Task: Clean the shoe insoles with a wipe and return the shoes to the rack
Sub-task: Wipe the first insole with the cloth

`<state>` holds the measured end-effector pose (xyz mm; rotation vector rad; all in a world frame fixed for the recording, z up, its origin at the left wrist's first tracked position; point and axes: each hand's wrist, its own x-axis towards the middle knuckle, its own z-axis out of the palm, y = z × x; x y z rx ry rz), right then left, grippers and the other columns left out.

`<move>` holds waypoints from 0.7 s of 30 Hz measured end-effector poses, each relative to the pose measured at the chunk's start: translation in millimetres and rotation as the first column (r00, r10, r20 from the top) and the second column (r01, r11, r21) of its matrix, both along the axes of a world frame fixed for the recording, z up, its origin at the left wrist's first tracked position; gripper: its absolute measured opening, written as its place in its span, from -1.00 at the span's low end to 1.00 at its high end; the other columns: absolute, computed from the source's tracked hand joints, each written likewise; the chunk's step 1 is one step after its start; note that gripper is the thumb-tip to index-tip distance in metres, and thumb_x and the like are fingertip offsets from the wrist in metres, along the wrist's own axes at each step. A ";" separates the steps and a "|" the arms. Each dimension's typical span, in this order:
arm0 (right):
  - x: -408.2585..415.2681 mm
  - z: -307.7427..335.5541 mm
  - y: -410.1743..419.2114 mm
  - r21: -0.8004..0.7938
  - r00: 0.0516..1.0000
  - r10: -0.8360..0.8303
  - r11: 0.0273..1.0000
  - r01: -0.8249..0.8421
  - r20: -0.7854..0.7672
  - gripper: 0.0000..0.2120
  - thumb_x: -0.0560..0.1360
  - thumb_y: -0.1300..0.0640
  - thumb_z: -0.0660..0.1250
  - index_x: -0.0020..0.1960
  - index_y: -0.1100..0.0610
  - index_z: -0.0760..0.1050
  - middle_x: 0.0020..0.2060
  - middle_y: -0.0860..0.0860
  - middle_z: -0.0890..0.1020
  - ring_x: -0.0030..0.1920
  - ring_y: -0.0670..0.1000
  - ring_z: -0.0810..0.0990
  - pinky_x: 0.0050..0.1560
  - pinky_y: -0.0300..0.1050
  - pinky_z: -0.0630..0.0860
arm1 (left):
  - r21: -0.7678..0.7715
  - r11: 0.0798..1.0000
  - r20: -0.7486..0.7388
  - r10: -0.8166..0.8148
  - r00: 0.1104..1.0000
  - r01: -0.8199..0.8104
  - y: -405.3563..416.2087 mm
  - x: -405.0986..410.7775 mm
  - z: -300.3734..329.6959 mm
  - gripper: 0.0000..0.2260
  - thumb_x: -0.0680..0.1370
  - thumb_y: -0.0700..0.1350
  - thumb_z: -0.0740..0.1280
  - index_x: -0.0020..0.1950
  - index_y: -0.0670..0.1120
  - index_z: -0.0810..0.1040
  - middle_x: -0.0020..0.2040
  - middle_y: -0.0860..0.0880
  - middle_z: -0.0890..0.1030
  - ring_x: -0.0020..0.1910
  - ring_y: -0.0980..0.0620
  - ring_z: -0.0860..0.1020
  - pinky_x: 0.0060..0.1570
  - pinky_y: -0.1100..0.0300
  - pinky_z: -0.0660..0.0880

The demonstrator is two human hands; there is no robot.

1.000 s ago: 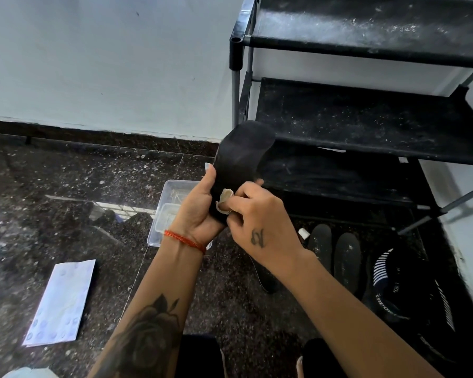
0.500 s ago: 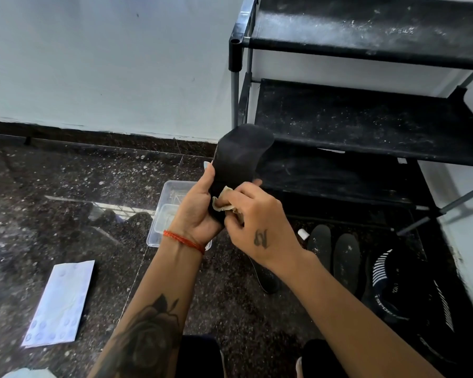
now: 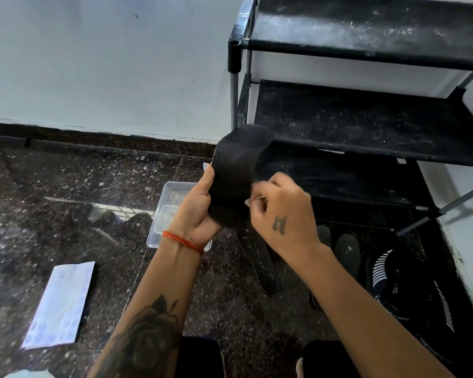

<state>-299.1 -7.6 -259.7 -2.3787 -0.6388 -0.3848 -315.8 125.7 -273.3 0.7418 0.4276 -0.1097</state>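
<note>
Head view shows the left hand point(image 3: 195, 211) gripping a black insole point(image 3: 236, 170) by its lower end, thumb along the left edge, holding it upright just in front of the shoe rack point(image 3: 366, 124). The right hand point(image 3: 281, 214) has its fingers curled at the insole's right edge. A sliver of pale material shows at its fingertips, probably the wipe point(image 3: 250, 201), though it is mostly hidden.

Several slips seem possible from here. The insole is floppy and held at one end only, so a firm rub could fold it over or pull it out of the left hand onto the gritty floor point(image 3: 66, 186), dirtying it again. The wipe is bunched small, so it may cover little surface and leave patches untouched. The rack shelves look dusty, so brushing the insole against them could also soil it.

Counted: one insole in hand; on the floor near the rack's foot, three more dark insoles, one point(image 3: 262, 268) below the hands and two point(image 3: 347, 252) side by side further right. One black shoe point(image 3: 399, 285) with white stripes lies at the right, and whether a second lies beside it I cannot tell. One clear plastic tub point(image 3: 170, 211) sits behind the left wrist, one pale packet point(image 3: 60, 304) lies near left, and the rack shows three tiers.
</note>
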 end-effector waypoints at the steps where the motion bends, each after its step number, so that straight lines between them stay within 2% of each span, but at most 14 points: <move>1: 0.8 3.8 -0.3 0.100 0.999 -0.040 0.994 0.040 0.006 -0.89 0.36 0.23 0.30 -0.29 0.19 0.59 -0.31 0.02 0.53 -0.39 -0.10 0.47 -0.37 -0.38 0.42 | -0.010 1.000 0.005 -0.004 1.000 0.004 0.3 0.7 -0.8 -0.39 0.63 0.17 -0.04 -0.07 -0.16 0.71 -0.01 -0.18 0.68 -0.08 -0.08 0.67 -0.07 0.02 0.59; 2: 0.7 6.8 1.0 0.191 0.998 -0.058 0.980 0.054 0.013 -0.90 0.36 0.24 0.31 -0.27 0.17 0.59 -0.30 -0.01 0.53 -0.37 -0.15 0.44 -0.34 -0.49 0.35 | -0.013 1.000 0.010 -0.007 1.000 0.007 0.0 0.8 -0.5 -0.39 0.63 0.17 -0.03 -0.06 -0.17 0.71 0.00 -0.18 0.67 -0.08 -0.08 0.67 -0.08 0.02 0.60; 4: -2.3 8.4 5.2 0.270 1.000 0.005 0.963 -0.008 0.012 -0.88 0.37 0.28 0.30 -0.20 0.13 0.60 -0.25 -0.02 0.55 -0.31 -0.16 0.44 -0.29 -0.49 0.36 | -0.013 1.000 0.017 -0.026 1.000 0.027 -1.7 0.2 0.5 -0.39 0.63 0.17 -0.03 -0.08 -0.17 0.71 -0.03 -0.17 0.68 -0.10 -0.06 0.68 -0.08 0.05 0.60; 6: -8.8 4.4 10.1 0.198 0.988 0.153 0.969 -0.149 -0.006 -0.83 0.37 0.29 0.29 -0.13 0.10 0.61 -0.22 0.00 0.55 -0.26 -0.10 0.49 -0.23 -0.35 0.43 | -0.011 1.000 -0.006 -0.020 1.000 0.020 -1.1 -0.5 0.2 -0.39 0.63 0.16 -0.03 -0.07 -0.19 0.71 -0.03 -0.18 0.68 -0.06 -0.04 0.67 -0.06 0.11 0.61; 9: -14.8 -4.5 14.2 0.002 0.966 0.255 0.967 -0.255 -0.027 -0.80 0.38 0.26 0.27 -0.07 0.11 0.60 -0.22 0.02 0.52 -0.24 0.03 0.52 -0.26 -0.09 0.53 | 0.029 1.000 -0.046 0.004 0.999 -0.003 0.6 -0.9 2.4 -0.47 0.63 0.15 0.00 0.24 -0.21 0.53 0.29 -0.28 0.50 0.31 -0.14 0.47 0.17 0.05 0.48; 10: -14.9 -6.1 14.5 -0.035 0.970 0.243 0.969 -0.244 -0.018 -0.81 0.38 0.25 0.26 -0.07 0.11 0.60 -0.23 0.03 0.52 -0.25 0.05 0.52 -0.29 -0.08 0.54 | 0.042 0.999 -0.041 0.006 0.999 -0.004 -0.2 -1.3 3.4 -0.49 0.63 0.14 0.01 0.22 -0.21 0.55 0.26 -0.28 0.52 0.29 -0.13 0.49 0.15 0.05 0.50; 11: -14.8 -6.7 14.6 -0.055 0.974 0.225 0.973 -0.224 -0.004 -0.81 0.38 0.24 0.25 -0.09 0.13 0.60 -0.24 0.04 0.52 -0.27 0.06 0.52 -0.33 -0.08 0.53 | 0.052 0.999 -0.024 0.008 1.000 -0.007 -0.7 -1.1 2.8 -0.48 0.64 0.12 0.00 0.10 -0.20 0.63 0.11 -0.27 0.61 0.12 -0.08 0.60 0.05 0.10 0.57; 12: -15.0 -6.3 14.9 -0.067 0.978 0.207 0.976 -0.206 0.009 -0.83 0.37 0.23 0.24 -0.12 0.14 0.60 -0.26 0.04 0.51 -0.30 0.07 0.52 -0.37 -0.09 0.52 | 0.059 0.998 -0.007 0.009 1.000 -0.009 -1.7 -0.8 1.7 -0.45 0.64 0.09 0.00 -0.07 -0.19 0.70 -0.12 -0.22 0.67 -0.14 0.00 0.66 -0.17 0.18 0.63; 13: -15.2 -5.6 14.9 -0.080 0.981 0.191 0.979 -0.189 0.019 -0.84 0.38 0.22 0.24 -0.16 0.15 0.59 -0.28 0.05 0.51 -0.32 0.07 0.51 -0.41 -0.12 0.50 | 0.057 0.998 0.011 -0.001 1.000 0.000 -2.6 -0.4 0.3 -0.40 0.65 0.07 -0.01 -0.23 -0.17 0.72 -0.31 -0.15 0.66 -0.36 0.06 0.63 -0.36 0.25 0.60; 14: -15.0 -5.1 14.5 -0.096 0.984 0.174 0.981 -0.170 0.026 -0.85 0.38 0.21 0.25 -0.19 0.16 0.60 -0.30 0.05 0.50 -0.34 0.06 0.50 -0.42 -0.17 0.46 | 0.057 0.998 0.020 -0.004 1.000 0.003 -3.7 -0.5 0.5 -0.38 0.65 0.07 -0.02 -0.30 -0.15 0.71 -0.38 -0.11 0.64 -0.44 0.08 0.61 -0.43 0.28 0.56; 16: -11.4 -5.4 11.7 -0.130 0.990 0.137 0.983 -0.133 0.026 -0.86 0.39 0.20 0.28 -0.26 0.16 0.60 -0.33 0.04 0.49 -0.37 0.06 0.50 -0.43 -0.21 0.40 | 0.084 0.996 0.015 -0.021 1.000 0.020 -3.3 0.5 -1.9 -0.39 0.65 0.09 -0.02 -0.26 -0.12 0.73 -0.26 -0.11 0.68 -0.33 0.06 0.64 -0.29 0.23 0.60; 18: -5.6 -6.3 6.1 -0.133 0.995 0.092 0.987 -0.088 0.031 -0.89 0.38 0.21 0.33 -0.29 0.15 0.61 -0.33 0.05 0.51 -0.38 0.06 0.52 -0.43 -0.19 0.45 | 0.078 0.997 -0.010 -0.010 1.000 0.011 -1.3 0.2 -2.0 -0.41 0.64 0.13 -0.02 -0.17 -0.11 0.73 -0.12 -0.12 0.70 -0.20 0.01 0.67 -0.13 0.15 0.60; 21: -0.8 -0.2 0.6 0.031 0.999 -0.003 1.000 0.001 0.052 -0.79 0.43 0.15 0.21 -0.28 0.16 0.58 -0.31 0.03 0.51 -0.40 -0.02 0.48 -0.44 -0.21 0.46 | 0.025 1.000 -0.012 -0.015 1.000 0.016 0.4 -0.2 -0.2 -0.40 0.63 0.17 -0.03 -0.06 -0.16 0.71 -0.01 -0.17 0.68 -0.08 -0.07 0.67 -0.07 0.06 0.60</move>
